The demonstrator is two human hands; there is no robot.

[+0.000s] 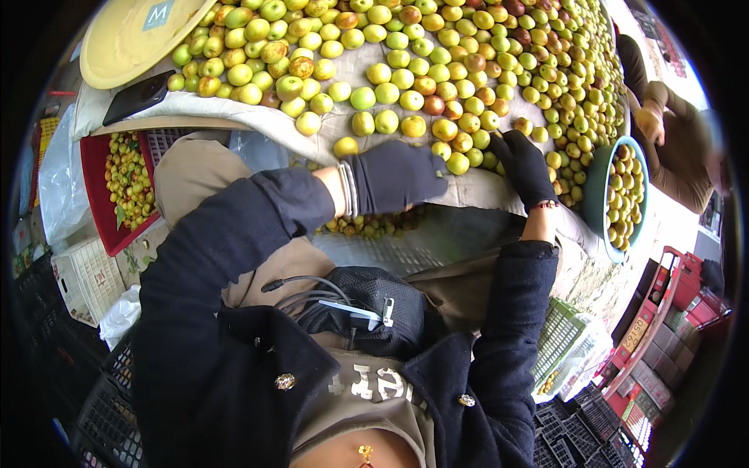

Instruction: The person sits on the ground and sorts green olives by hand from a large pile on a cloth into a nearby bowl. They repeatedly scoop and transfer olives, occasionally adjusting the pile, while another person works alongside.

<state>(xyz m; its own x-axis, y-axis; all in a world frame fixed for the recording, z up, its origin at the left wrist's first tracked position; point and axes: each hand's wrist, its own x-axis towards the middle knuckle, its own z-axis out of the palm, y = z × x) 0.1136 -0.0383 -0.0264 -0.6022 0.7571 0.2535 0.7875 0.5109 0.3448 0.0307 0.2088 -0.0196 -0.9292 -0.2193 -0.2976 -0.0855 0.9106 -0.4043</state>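
Note:
Yellow-green jujubes (pixel 386 93), some with red-brown patches, cover the cloth-topped table (pixel 345 64) in front of me. My left hand (pixel 398 178), in a dark glove, is over the table's near edge, its back towards the camera. Its fingers point right and are largely hidden, so I cannot see whether a fruit is in them. My right hand (pixel 521 167), gloved in black, reaches among the jujubes at the near edge with fingertips against several of them. Its grip is hidden too. Below the edge, between my knees, more jujubes (pixel 380 225) lie partly under my left hand.
A blue-green bucket (pixel 591 193) of jujubes stands right of my right hand. A phone (pixel 137 96) and a yellow basin (pixel 131 41) lie at the table's left. A red crate (pixel 96 187) holds small fruit. Another person's hand (pixel 650 124) is at the far right.

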